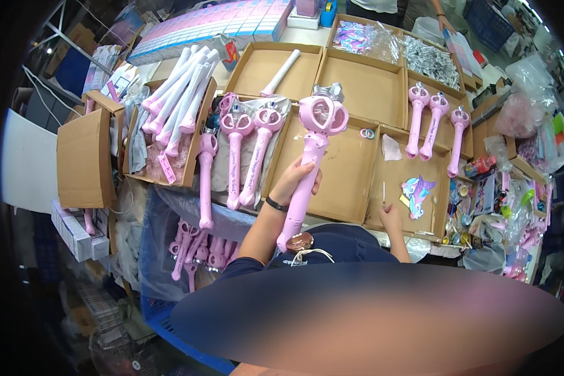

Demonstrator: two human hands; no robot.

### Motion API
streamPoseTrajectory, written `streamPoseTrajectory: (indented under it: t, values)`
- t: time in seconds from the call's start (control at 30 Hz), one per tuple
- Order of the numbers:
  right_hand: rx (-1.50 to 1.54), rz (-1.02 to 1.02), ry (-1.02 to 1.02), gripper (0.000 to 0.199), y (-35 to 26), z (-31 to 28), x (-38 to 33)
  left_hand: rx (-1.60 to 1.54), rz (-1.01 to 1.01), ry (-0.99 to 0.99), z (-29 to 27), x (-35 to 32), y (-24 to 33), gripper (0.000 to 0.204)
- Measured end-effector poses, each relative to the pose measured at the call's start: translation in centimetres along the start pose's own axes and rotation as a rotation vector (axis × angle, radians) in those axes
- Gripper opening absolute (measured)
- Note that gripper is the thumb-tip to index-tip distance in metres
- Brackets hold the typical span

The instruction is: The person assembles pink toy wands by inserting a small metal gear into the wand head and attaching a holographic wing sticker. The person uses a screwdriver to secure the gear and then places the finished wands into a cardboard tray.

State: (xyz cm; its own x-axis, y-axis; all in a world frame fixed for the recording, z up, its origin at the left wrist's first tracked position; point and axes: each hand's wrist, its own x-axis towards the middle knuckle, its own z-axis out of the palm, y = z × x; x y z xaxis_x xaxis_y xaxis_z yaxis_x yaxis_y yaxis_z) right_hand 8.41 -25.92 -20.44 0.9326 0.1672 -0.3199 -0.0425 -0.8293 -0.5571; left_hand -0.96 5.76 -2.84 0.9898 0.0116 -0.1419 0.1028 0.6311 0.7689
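A pink toy wand (302,194) with an openwork round head stands tilted up in front of me. My left hand (299,178) is closed around its handle. My right hand (392,219) is low over the right cardboard tray (398,172), fingers closed at the lower end of a thin, pale, stick-like tool (384,193). Just right of that hand lies a blue and purple mermaid-tail-shaped piece (418,195), with a small yellowish piece (405,200) at its left edge. A pale pink scrap (391,148) lies farther back in the same tray.
Several pink wands (236,150) rest at the left, and three more wands (427,122) at the right. A carton of white-wrapped wands (182,94) stands far left. Below it, a blue crate (153,276) holds more wands. Silvery small parts (429,59) fill a back tray.
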Motion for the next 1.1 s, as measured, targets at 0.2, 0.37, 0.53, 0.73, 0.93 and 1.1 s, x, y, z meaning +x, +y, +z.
streamPoseTrajectory:
  t: [0.2, 0.37, 0.53, 0.73, 0.93, 1.1]
  values:
    - [0.725, -0.114, 0.159, 0.024, -1.8, -3.2, -4.3, -0.049, 0.056, -0.043, 1.8, 0.4, 0.4, 0.042]
    - [0.75, -0.278, 0.143, 0.028, -5.4, -5.1, -6.5, -0.007, 0.074, -0.1, 2.4, -0.5, 0.7, 0.051]
    - [0.627, -0.421, 0.155, 0.027, -8.9, -7.2, -7.8, 0.129, 0.186, -0.039, 3.5, -2.1, 1.3, 0.054]
    - [0.761, -0.476, 0.143, 0.025, -11.2, -8.4, -8.5, -0.364, 0.163, -0.149, 3.1, -1.1, 2.9, 0.075]
    - [0.718, -0.591, 0.144, 0.022, -13.3, -9.4, -10.3, -0.599, 0.109, -0.329, 1.9, 0.9, 3.7, 0.073]
    - [0.508, -0.878, 0.36, 0.022, -17.1, -12.3, -11.9, -0.333, 0.147, -0.156, 3.2, 0.9, 3.1, 0.062]
